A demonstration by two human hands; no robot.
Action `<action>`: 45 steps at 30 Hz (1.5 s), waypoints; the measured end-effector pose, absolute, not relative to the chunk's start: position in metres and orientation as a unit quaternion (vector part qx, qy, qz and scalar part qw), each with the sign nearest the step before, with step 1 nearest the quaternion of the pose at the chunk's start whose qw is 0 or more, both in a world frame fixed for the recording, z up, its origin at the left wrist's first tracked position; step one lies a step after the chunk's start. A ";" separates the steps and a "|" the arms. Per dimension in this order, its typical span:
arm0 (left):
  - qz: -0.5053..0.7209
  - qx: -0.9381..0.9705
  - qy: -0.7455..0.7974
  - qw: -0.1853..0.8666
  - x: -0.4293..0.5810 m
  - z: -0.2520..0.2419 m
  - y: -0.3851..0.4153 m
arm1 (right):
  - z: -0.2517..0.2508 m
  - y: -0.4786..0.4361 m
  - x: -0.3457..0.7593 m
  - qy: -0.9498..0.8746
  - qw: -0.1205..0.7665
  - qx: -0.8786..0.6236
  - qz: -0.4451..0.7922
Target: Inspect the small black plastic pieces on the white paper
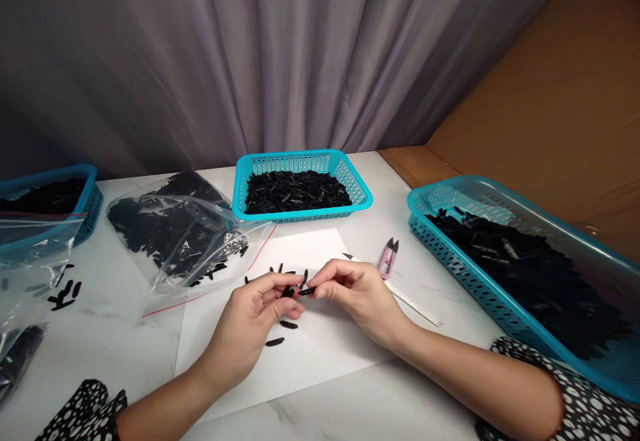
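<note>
Over a white sheet of paper (320, 368), my two hands meet near the middle of the view. My left hand (255, 318) is closed, with small black elongated pieces (288, 292) pinched between thumb and fingers. One more black piece (307, 291) is pinched by the thumb and fingertips of my right hand (353, 291), its tip close to the left fingers. Several loose black pieces (275, 342) lie on the paper around and below the left hand. What these pieces are exactly, I cannot make out.
A blue basket (303, 216) of black pieces stands at the back, a larger one (450, 258) at right, another (93, 194) at far left. Clear zip bags (170, 234) with black pieces lie left. Pink thread snips (387, 259) and a thin white strip (415, 306) lie right of the paper.
</note>
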State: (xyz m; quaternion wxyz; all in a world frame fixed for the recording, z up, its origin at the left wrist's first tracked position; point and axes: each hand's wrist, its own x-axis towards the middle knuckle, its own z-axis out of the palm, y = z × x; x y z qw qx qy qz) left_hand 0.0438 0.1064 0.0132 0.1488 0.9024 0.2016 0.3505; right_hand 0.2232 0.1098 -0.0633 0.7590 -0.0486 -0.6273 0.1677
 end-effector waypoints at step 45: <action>0.396 0.868 0.183 0.239 0.044 0.015 0.109 | -0.062 0.114 0.228 -0.646 0.742 -0.115 0.138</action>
